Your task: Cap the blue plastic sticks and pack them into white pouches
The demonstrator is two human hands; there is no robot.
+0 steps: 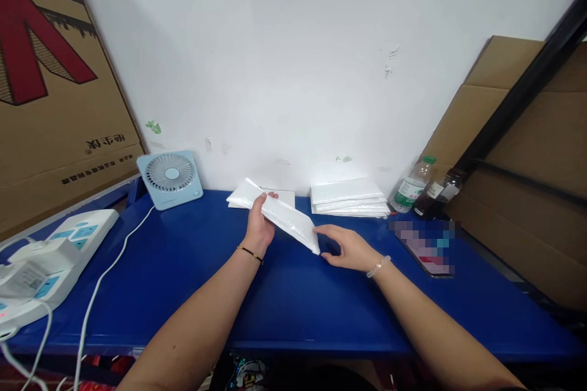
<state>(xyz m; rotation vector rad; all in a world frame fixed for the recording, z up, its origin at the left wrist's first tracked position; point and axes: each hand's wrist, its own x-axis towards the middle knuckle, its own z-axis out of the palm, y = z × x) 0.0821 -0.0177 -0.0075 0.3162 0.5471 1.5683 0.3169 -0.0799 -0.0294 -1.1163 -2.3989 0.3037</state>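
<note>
A flat white packet in shiny plastic wrap (291, 220) is held slanting above the blue table (183, 275). My left hand (261, 220) grips it near the middle, thumb on the upper side and fingers beneath. At the packet's lower right end is my right hand (348, 246), its thumb and forefinger apart and the fingertip at the edge. Behind the packet, partly hidden by it, lies another flat white piece (285, 197). A stack of several similar white packets (348, 197) rests against the wall, beyond my right hand.
To the left stand a light blue fan (170, 177) and a white power strip (82, 235) with plugs and cables. On the right are a clear bottle with a green cap (413, 186), a dark bottle (438, 192) and a phone (426, 250). Large cardboard (55, 134) borders the left side.
</note>
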